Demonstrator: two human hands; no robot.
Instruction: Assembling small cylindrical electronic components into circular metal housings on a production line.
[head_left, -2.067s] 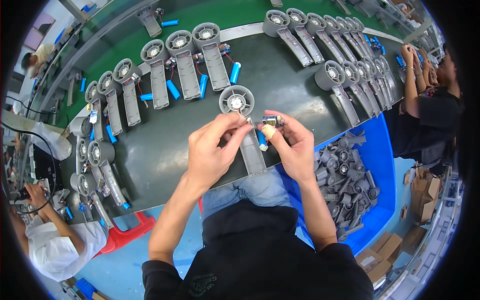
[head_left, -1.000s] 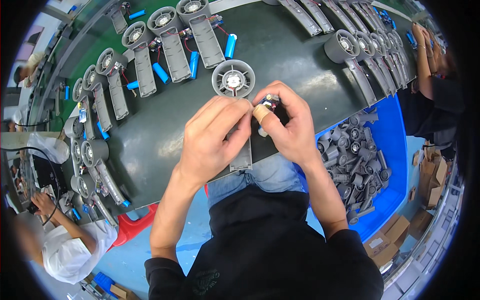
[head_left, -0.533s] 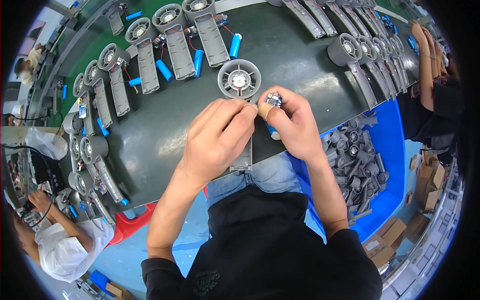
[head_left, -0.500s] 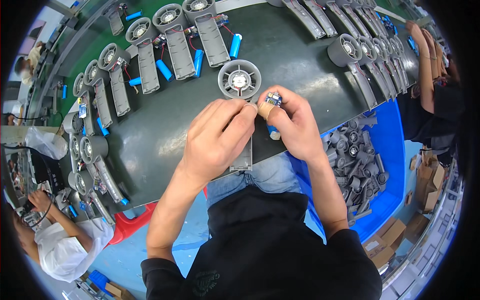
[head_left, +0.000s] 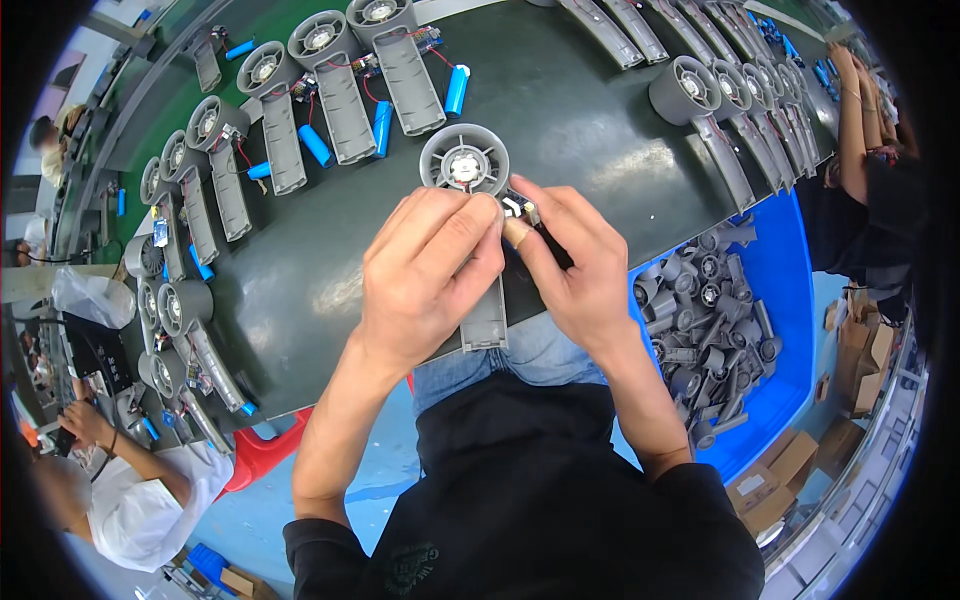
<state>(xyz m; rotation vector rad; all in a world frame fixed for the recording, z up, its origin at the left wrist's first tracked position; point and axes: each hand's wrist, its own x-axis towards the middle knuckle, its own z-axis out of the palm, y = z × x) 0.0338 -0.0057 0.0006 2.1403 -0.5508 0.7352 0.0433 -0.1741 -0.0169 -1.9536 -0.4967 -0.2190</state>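
Observation:
A grey handheld-fan housing (head_left: 464,160) lies at the table's near edge, its round head away from me and its open handle shell (head_left: 485,325) toward my lap. My left hand (head_left: 425,275) is closed in a pinch over the neck of the housing; whatever its fingertips hold is hidden. Close against it on the right, my right hand (head_left: 575,265) pinches a small circuit board (head_left: 522,208) between thumb and forefinger. A tan wrap covers the tip of that thumb. No blue battery shows at the right hand now.
Fan housings with handle shells, boards and blue batteries (head_left: 315,146) line the dark table's left and back. More housings (head_left: 685,90) stand at right. A blue bin (head_left: 790,330) of grey parts sits below the right edge. Co-workers are at left (head_left: 140,500) and far right (head_left: 855,110).
My right hand has moved slightly left, closer to the left hand, and the board has turned in its fingers. The blue battery that showed below it is now out of sight.

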